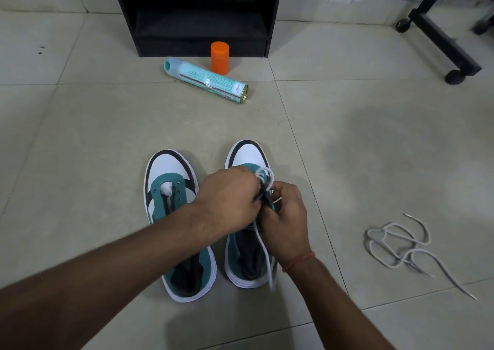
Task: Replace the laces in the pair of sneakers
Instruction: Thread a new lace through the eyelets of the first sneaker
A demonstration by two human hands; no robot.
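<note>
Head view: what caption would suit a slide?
Both hands thread a white lace into the right sneaker; spare lace lies nearby.

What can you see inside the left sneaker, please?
The left sneaker shows white stuffing near the toe and dark lining at the heel; the left forearm covers the middle.
</note>
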